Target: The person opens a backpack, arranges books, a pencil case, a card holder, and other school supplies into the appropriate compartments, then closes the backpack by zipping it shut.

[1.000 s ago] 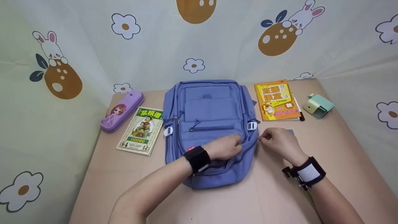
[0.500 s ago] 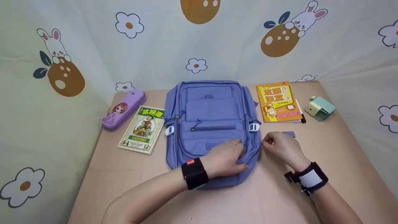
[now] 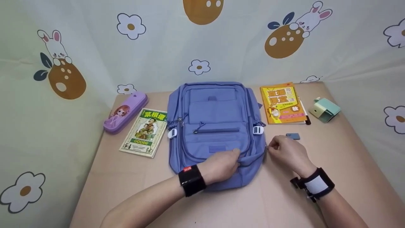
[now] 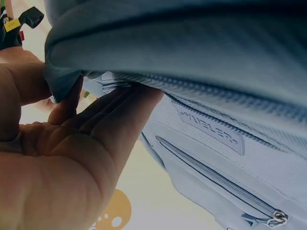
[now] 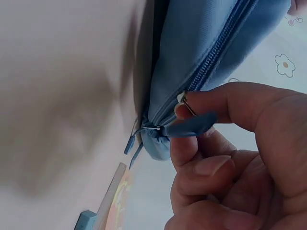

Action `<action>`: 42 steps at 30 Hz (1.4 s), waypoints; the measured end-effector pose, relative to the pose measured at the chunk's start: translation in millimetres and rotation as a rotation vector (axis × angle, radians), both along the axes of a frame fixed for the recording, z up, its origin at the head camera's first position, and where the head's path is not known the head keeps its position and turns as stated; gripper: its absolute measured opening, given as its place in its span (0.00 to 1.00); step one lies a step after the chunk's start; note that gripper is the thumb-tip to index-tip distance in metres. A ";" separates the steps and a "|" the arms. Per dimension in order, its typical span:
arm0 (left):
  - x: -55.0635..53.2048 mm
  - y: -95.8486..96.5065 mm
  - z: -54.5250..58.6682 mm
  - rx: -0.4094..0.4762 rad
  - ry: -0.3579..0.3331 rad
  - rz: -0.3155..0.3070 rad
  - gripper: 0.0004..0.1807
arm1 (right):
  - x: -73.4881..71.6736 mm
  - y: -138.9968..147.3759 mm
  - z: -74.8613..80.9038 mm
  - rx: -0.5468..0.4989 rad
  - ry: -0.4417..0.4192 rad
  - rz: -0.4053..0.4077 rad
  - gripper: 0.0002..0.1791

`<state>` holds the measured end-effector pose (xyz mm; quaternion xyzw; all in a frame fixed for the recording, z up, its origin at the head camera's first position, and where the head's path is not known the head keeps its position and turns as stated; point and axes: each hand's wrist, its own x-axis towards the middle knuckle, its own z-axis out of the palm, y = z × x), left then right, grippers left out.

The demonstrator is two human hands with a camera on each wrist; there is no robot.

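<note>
A blue backpack (image 3: 218,110) lies front side up on the table. At its lower right part is my left hand (image 3: 220,166); in the left wrist view the thumb and fingers (image 4: 127,112) pinch a fold of fabric beside an open-looking stretch of zip (image 4: 230,98). By the bag's right side, my right hand (image 3: 289,153) pinches a metal zip pull (image 5: 184,99) between thumb and forefinger. The zip's teeth (image 5: 216,57) run upward from that slider in the right wrist view. A second puller with a fabric tab (image 5: 192,125) hangs close to the fingers.
Left of the bag lie a purple pencil case (image 3: 126,112) and a green-and-cream book (image 3: 144,133). On its right are an orange book (image 3: 283,103) with a black-ended pen (image 3: 307,119), a mint-green case (image 3: 325,110) and a small blue-grey block (image 3: 293,136).
My left hand spread its fingers over the bag's lower right, then moved down and left, with fingers drawn together on the fabric. My right hand has slid slightly toward the bag's bottom.
</note>
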<state>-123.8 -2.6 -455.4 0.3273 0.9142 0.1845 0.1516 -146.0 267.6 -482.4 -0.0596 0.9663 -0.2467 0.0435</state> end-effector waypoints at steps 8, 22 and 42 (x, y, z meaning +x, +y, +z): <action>-3.9 0.6 -1.3 -0.009 0.021 -0.030 0.06 | 17.2 -8.7 4.5 0.003 0.009 0.035 0.02; -1.5 -6.3 2.3 0.027 -0.067 0.010 0.11 | 50.8 -35.4 17.5 -0.066 0.010 0.139 0.06; 7.1 -68.2 6.7 0.056 0.043 -0.003 0.06 | 58.0 -32.5 13.5 -0.021 0.085 0.081 0.06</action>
